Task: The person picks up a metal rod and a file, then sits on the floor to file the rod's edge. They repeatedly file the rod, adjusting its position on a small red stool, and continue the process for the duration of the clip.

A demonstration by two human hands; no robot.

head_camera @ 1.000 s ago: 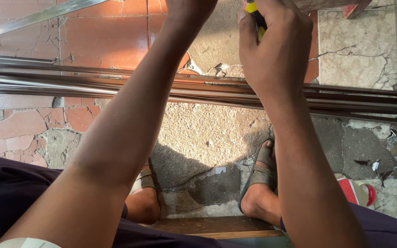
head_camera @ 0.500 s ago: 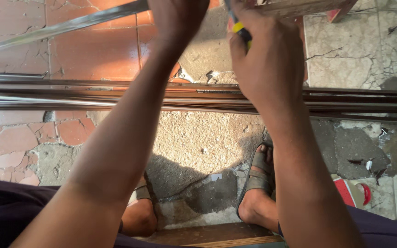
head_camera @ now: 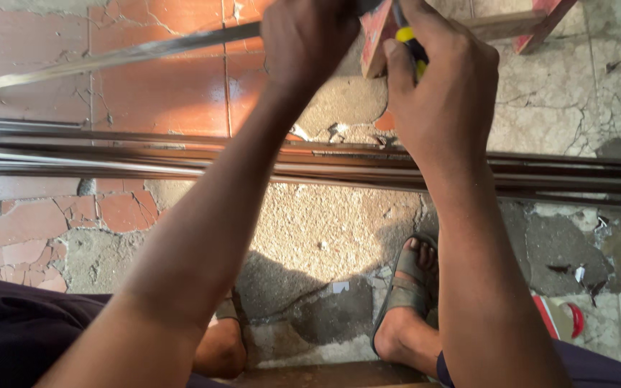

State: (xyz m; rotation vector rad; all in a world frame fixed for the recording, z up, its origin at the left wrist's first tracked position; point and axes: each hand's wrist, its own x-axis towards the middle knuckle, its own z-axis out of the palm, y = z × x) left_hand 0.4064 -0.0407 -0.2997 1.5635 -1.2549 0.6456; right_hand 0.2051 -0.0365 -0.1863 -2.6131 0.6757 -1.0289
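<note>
My left hand (head_camera: 309,37) is closed around a long shiny metal strip (head_camera: 109,57) that slants off to the left over the floor. My right hand (head_camera: 445,86) grips a tool with a black and yellow handle (head_camera: 405,36), held against a reddish wooden block (head_camera: 376,36) at the top edge. What the tool's tip touches is hidden behind my fingers. Both forearms reach up from the bottom of the view.
A bundle of long metal bars (head_camera: 109,154) lies across the cracked tile and concrete floor. A red wooden stand (head_camera: 540,21) is at the top right. My sandalled feet (head_camera: 404,302) rest below, with a red and white object (head_camera: 562,320) beside the right one.
The view has shifted so both hands sit lower and fuller in frame. The wooden block and the tool's handle have come into sight.
</note>
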